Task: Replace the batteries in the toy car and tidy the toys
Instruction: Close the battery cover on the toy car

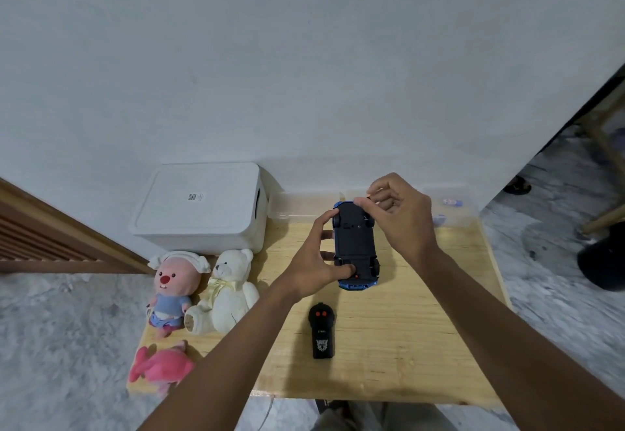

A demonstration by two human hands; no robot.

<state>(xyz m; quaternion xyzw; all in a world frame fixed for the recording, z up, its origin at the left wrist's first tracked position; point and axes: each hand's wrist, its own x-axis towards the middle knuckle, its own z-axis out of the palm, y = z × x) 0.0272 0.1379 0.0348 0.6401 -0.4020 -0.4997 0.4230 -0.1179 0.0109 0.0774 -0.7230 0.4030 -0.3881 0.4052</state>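
Observation:
A blue toy car [355, 244] is turned upside down above the wooden table [422, 329], its black underside facing me. My left hand [316, 261] grips the car's left side, thumb near a red switch at the near end. Over the far end, my right hand [399, 214] has its fingertips pinched on the underside by a wheel. A black remote control [321, 331] with two red buttons lies on the table in front of the car.
A white lidded storage box [203, 207] stands at the back left. A pink beaver plush [172, 292], a cream teddy bear [226, 292] and a pink plush [162, 366] lie along the left edge. A clear tray [304, 207] runs along the wall, small objects [451, 202] at its right.

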